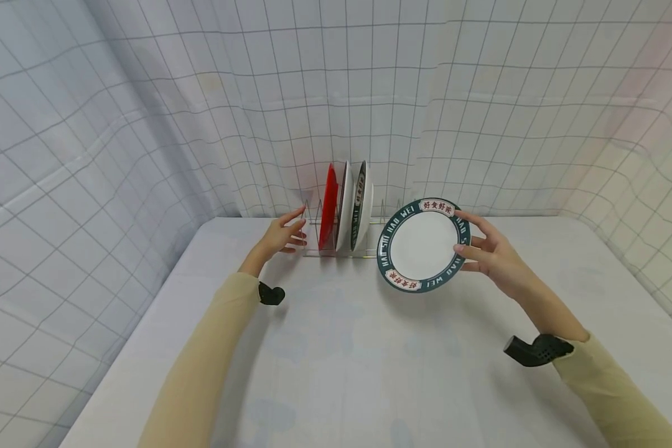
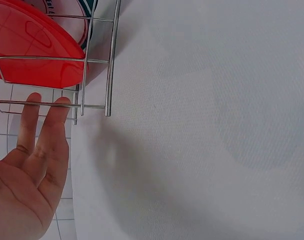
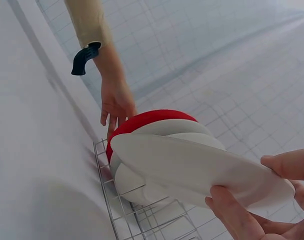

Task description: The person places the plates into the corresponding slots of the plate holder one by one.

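Observation:
A white plate with a dark green lettered rim (image 1: 424,245) is held up at the right end of a wire dish rack (image 1: 336,255). My right hand (image 1: 490,255) pinches its right edge between thumb and fingers; in the right wrist view the plate's white underside (image 3: 192,165) shows. My left hand (image 1: 280,235) is at the rack's left end, its fingers loosely extended by the end wires (image 2: 52,104). Upright in the rack stand a red plate (image 1: 328,206), a white plate (image 1: 344,208) and another green-rimmed plate (image 1: 361,208). The left thumb is mostly cut off in the left wrist view.
The rack stands at the back of a white-covered table (image 1: 336,361). Behind it and along both sides hangs a white grid-patterned curtain (image 1: 336,93). Black straps with camera mounts (image 1: 539,350) sit on both wrists.

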Demonstrator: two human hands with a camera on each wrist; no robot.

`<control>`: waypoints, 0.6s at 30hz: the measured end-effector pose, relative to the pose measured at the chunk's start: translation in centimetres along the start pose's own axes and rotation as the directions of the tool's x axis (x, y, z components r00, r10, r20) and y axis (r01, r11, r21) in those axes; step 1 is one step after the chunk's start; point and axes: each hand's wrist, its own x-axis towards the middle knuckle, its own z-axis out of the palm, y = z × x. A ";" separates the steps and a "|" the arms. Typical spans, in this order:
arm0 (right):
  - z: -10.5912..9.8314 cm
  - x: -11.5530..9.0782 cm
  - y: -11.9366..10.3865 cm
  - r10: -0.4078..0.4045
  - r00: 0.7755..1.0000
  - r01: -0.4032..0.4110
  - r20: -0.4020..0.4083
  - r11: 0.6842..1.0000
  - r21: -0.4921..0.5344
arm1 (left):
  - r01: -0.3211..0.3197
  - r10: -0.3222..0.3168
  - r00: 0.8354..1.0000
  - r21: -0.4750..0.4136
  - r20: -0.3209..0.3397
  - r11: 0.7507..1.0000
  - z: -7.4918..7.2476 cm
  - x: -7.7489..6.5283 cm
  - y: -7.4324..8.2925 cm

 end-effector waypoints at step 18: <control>0.9 3.1 -1.5 0.007 0.990 0.004 -0.142 0.997 0.072 | 0.033 -0.030 0.998 -0.063 0.049 0.997 0.0 -2.7 3.4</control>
